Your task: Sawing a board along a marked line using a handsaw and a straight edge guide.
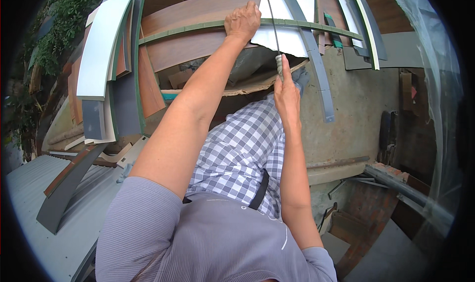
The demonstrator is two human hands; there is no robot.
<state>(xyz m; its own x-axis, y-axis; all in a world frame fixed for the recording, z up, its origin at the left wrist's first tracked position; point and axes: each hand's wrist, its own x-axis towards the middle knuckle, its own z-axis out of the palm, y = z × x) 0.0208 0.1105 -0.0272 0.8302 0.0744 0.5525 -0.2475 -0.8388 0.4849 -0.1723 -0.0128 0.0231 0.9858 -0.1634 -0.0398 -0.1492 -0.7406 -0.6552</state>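
A long, narrow green strip (188,30) with regular cross marks runs left to right in front of me. My left hand (242,22) is closed in a fist on it, near its middle. In my right hand (287,96) is a long thin blade (273,25) with a pale, ridged handle; the index finger lies along the handle. The blade points away from me and crosses the strip just right of my left fist. Seen edge-on, it does not show whether it has teeth. White sheet (297,40) and brown wood-look boards (193,7) lie beneath the strip.
A torn cardboard box (247,87) stands below the strip. Long boards (105,44) lean at the left, beside a corrugated metal sheet (34,183). A grey strip (324,89) slants down on the right. Clear plastic sheeting (425,59) hangs at the far right.
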